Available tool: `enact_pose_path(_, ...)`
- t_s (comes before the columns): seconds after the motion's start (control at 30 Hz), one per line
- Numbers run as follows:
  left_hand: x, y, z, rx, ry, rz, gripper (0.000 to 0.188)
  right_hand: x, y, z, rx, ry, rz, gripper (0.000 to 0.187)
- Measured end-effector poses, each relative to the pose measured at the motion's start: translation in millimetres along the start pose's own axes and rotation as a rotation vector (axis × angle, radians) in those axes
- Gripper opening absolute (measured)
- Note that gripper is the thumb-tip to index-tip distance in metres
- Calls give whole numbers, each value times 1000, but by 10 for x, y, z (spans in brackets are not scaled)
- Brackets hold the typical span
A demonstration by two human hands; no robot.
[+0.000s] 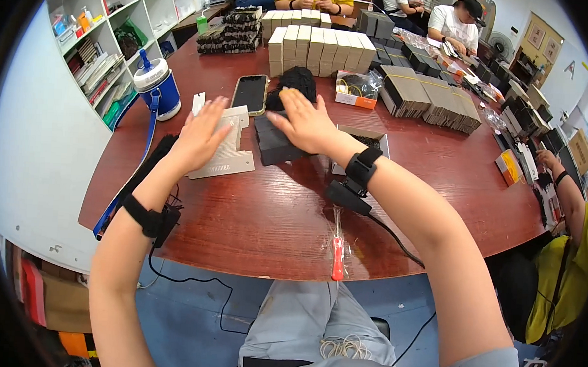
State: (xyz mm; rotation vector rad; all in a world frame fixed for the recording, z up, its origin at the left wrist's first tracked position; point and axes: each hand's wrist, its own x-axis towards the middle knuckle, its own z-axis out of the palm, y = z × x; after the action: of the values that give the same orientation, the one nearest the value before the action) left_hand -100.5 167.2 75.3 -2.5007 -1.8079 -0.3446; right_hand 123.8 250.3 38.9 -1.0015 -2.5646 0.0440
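My left hand [201,133] is stretched out, its fingers lying over a spread of cream-coloured cards [232,164]. My right hand [302,123] rests with straight fingers on a stack of black cards [274,147], covering part of it. Neither hand is closed around anything. Just beyond the right fingers lies a bundle of black cord [299,81]. A phone [251,89] with a dark screen lies between and beyond both hands. To the right of my right wrist, a small open box [384,143] holds something black, partly hidden by the wrist.
A thin red-handled tool [337,257] reaches over the table's front edge. A blue-and-white jug [164,92] stands at the left. Farther off are stacks of pale cards [322,52], banded grey cards [438,101] and an orange-white box [357,94]. Cables hang from both wristbands. Other people sit around.
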Motion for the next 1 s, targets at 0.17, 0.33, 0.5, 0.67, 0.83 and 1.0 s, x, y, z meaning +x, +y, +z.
enact_pose_path(0.17, -10, -229, 318, 150, -5, -228, 60, -33, -156, -16, -81, -115, 40, 67)
enact_pose_path(0.33, 17, -145, 299, 129, -26, -263, 60, 175, 392, -439, 263, 278, 199, 26)
enact_pose_path(0.5, 5, -161, 307, 138, -10, -260, 60, 165, 1254, -672, -82, 478, 308, 13)
enact_pose_path(0.67, -46, -217, 351, 156, 11, -267, 59, 320, 1413, -698, -98, 391, 474, 12)
enact_pose_path(0.83, -12, -111, 303, 173, -8, -256, 57, 258, 1598, -547, -324, 230, 486, 27)
enact_pose_path(1.0, 74, -372, 228, 23, -3, -459, 62, 319, 1517, -565, -316, 252, 481, 34)
